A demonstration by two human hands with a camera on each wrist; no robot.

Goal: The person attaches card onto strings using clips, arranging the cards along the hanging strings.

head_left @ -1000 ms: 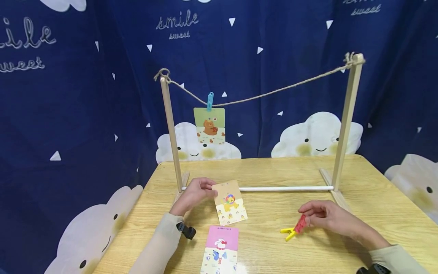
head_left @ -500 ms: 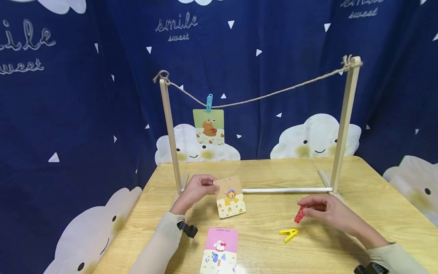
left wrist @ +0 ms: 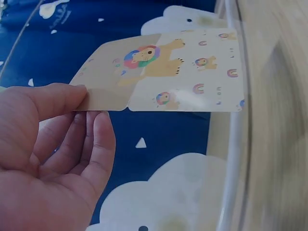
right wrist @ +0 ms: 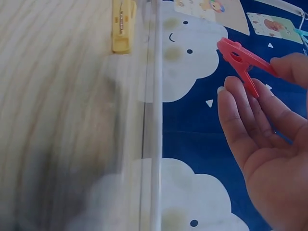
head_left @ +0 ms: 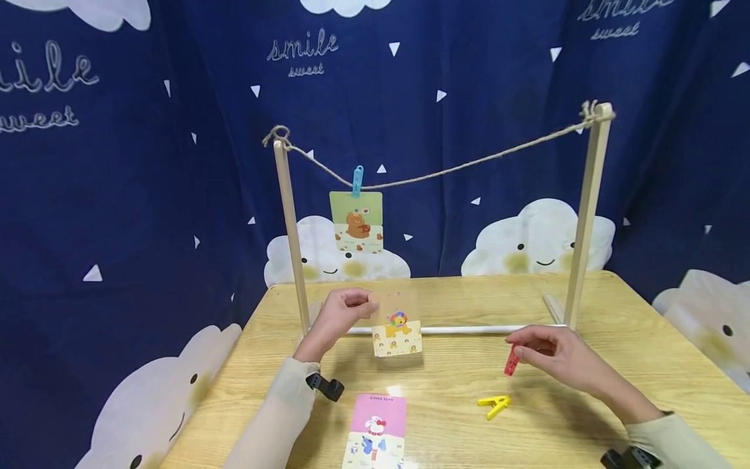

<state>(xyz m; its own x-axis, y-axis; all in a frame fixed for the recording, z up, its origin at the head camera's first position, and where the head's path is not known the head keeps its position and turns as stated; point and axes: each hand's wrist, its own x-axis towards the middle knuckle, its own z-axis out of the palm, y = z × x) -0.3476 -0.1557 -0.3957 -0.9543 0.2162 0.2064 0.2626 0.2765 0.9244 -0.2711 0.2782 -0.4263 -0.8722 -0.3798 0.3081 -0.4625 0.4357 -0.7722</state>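
Note:
My left hand (head_left: 340,319) pinches the upper left corner of a lion card (head_left: 397,329), lifted off the wooden table (head_left: 586,391) in front of the rack's left post. In the left wrist view the thumb (left wrist: 45,103) lies on top of that lion card (left wrist: 163,72). My right hand (head_left: 545,355) pinches a red clothespin (head_left: 512,360) above the table; the right wrist view shows the red clothespin (right wrist: 243,62) between thumb and fingers. A yellow clothespin (head_left: 494,404) lies on the table below it, also the yellow clothespin (right wrist: 122,26) in the right wrist view.
A wooden rack holds a twine line (head_left: 457,169) between two posts (head_left: 586,215). A blue clothespin (head_left: 356,180) pins a bear card (head_left: 356,221) to the line. A pink rabbit card (head_left: 377,426) lies at the near table edge. Dark blue cloud cloth (head_left: 117,195) hangs behind.
My left hand raised the lion card off the table and toward the rack. My right hand picked the red clothespin up from beside the yellow one, which stayed put.

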